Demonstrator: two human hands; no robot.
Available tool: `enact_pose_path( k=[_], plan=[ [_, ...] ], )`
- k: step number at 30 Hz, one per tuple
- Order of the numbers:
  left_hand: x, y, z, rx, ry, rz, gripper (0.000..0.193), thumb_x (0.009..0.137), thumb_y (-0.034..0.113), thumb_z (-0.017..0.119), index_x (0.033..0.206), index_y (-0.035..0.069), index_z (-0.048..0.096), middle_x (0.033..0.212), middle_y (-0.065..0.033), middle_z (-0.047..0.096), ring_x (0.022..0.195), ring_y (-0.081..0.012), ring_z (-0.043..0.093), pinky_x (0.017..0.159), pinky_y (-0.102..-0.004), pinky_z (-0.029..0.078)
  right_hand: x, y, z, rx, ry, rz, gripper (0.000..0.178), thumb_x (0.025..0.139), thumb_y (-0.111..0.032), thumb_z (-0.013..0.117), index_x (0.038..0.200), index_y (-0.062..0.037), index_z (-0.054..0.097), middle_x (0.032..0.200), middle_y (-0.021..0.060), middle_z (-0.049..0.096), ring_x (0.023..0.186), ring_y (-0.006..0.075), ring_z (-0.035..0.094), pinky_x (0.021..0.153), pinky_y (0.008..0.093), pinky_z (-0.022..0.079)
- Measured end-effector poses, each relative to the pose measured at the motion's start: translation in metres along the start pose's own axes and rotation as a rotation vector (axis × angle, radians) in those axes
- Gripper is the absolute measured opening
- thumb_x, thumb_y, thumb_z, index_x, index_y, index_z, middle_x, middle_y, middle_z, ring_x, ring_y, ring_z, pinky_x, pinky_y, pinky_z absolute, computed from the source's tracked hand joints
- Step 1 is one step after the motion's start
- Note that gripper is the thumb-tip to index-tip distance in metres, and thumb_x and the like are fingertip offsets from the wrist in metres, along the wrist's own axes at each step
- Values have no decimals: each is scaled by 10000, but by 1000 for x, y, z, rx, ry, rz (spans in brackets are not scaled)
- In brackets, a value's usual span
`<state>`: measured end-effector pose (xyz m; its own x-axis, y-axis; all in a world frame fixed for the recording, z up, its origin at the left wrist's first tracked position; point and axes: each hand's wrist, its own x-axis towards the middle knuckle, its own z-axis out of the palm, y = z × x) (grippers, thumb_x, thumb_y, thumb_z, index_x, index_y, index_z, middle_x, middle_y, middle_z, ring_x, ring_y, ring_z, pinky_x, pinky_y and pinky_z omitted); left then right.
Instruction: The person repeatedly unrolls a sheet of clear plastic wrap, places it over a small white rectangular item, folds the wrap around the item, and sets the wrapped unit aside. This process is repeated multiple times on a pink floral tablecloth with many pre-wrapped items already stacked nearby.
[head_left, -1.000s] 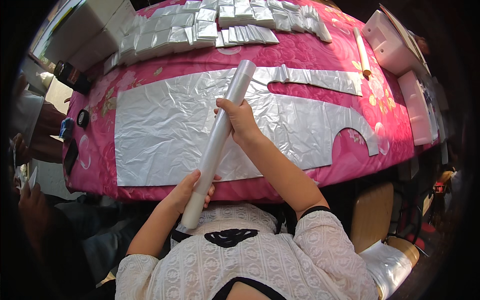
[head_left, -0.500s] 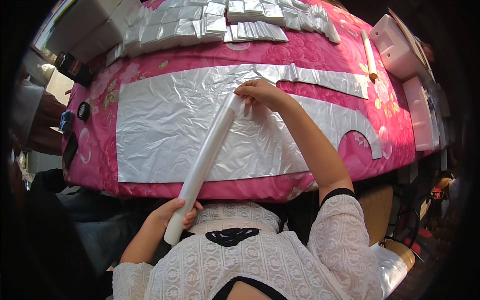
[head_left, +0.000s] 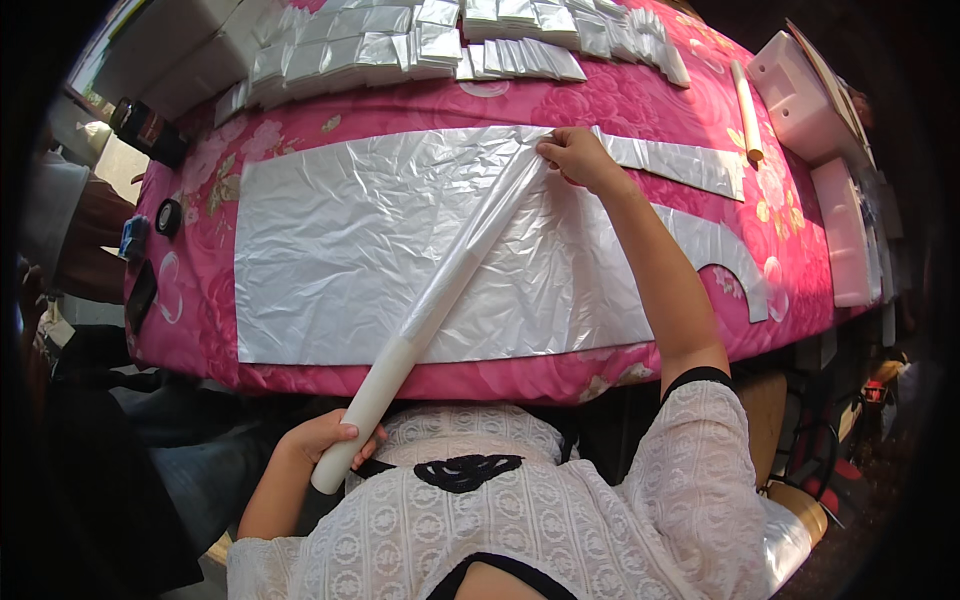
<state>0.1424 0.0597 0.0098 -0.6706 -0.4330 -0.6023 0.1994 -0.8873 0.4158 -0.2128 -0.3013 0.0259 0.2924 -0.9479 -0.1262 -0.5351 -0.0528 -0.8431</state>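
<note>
My left hand (head_left: 335, 440) is wrapped round the lower end of a smooth white tube (head_left: 375, 395), which slants up and right from my lap over the table edge. Shiny translucent plastic film (head_left: 475, 245) sleeves the tube's upper part and runs on as a creased, narrowing strip. My right hand (head_left: 580, 160) pinches the film's far end, its fingers closed. Beneath lies a large, wrinkled, silvery-white plastic bag (head_left: 320, 250) spread flat, with two strap-like handles on its right side. How far the tube reaches inside the film is hard to tell.
A pink flowered cloth (head_left: 205, 330) covers the table. Stacks of folded plastic bags (head_left: 390, 50) line the far side. A black jar (head_left: 148, 132) and a roll of black tape (head_left: 168, 218) stand at left. A cardboard tube (head_left: 747, 112) and white foam boxes (head_left: 800, 100) are at right.
My right hand has moved up and right, drawing the film along the tube, so more bare white tube shows at the lower end. My left hand stays near the same place, still gripping.
</note>
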Motion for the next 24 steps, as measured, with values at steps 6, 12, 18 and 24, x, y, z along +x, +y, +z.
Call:
enact_pose_path(
  k=[6,12,18,24],
  plan=[
    [-43,-7,-29,233,0,-154,438,743,181,728,1090,-15,548,899,-68,630,828,-133,606,787,-275,477,19,41,-88,-112,176,92,203,829,-166,612,904,19,651,709,39,624,608,105,554,558,257,446],
    [-5,110,36,1097,180,14,484,674,284,767,1034,8,597,889,-99,651,834,-173,606,760,-287,453,6,0,-40,-14,38,26,188,838,-157,606,898,16,648,730,28,616,651,91,555,600,247,453],
    [70,166,79,1868,634,635,438,646,258,744,1006,56,598,933,-113,614,852,-298,583,766,-362,466,14,-26,10,-9,-171,-31,195,838,-170,600,891,12,648,698,58,617,627,115,559,590,277,449],
    [106,120,67,1985,178,951,653,788,406,587,1241,-35,420,1289,-187,424,1193,-327,407,1001,-420,332,24,-29,13,-151,-227,-79,189,858,-191,592,884,-10,636,633,7,541,546,77,467,508,257,390]
  ],
)
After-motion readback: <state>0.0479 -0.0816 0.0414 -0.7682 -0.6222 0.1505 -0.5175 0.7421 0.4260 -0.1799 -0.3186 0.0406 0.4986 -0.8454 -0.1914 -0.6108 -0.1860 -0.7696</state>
